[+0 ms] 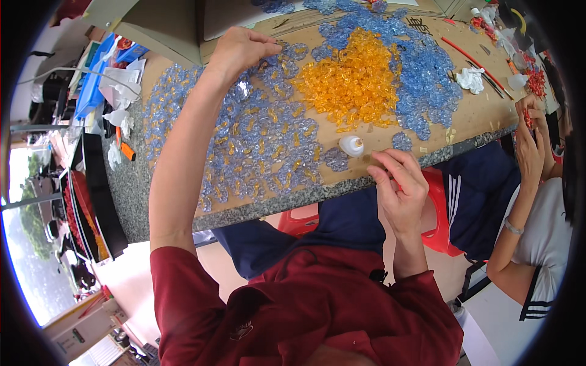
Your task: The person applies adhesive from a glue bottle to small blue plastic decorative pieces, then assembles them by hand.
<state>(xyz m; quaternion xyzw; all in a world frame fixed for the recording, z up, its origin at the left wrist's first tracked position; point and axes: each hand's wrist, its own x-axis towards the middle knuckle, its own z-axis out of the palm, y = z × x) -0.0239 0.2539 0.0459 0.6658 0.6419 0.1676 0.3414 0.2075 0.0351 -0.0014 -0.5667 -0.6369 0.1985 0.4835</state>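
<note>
The left hand (241, 49) is reaching far, fingers curled down onto the spread of clear blue plastic pieces (256, 146) on the bench (482, 113), while the right hand (400, 186), loosely half-open, is resting near the white teardrop-shaped cap (351, 145).

This looks like a small craft workshop where plastic pieces are put together by hand. A long desk (476, 116) with a speckled stone edge is strewn with heaps of clear blue plastic pieces (256, 140) and a mound of orange plastic pieces (354, 79). A small white glue bottle (351, 145) lies near the front edge, and red sticks (470, 58) and a crumpled white cloth (470, 79) sit farther back. A co-worker (537, 226) sits alongside at the same desk. Red plastic stools (439, 207) serve as seats.
</note>
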